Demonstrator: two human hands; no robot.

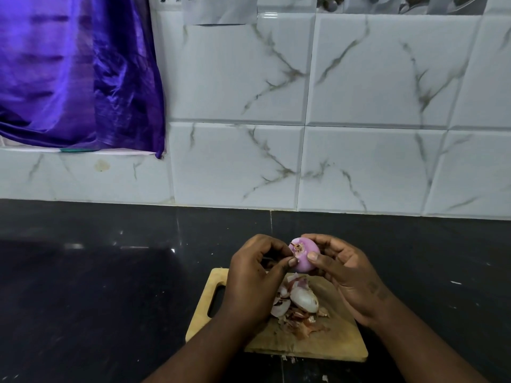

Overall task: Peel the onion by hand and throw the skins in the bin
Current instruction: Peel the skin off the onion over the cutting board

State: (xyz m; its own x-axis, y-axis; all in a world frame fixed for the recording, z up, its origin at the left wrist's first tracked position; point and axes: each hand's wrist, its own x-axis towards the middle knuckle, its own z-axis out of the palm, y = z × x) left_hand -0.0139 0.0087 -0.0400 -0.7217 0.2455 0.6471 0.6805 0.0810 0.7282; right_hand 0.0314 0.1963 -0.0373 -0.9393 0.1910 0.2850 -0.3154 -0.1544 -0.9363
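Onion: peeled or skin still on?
Nearly peeled. The onion shows smooth pale-purple flesh; skins lie piled on the board. Left hand pinches at its root end; right hand holds it.

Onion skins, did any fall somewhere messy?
Yes, a little. Most onion skins sit piled on the cutting board, but a few scraps lie off its near edge on the black counter. No bin is in view.
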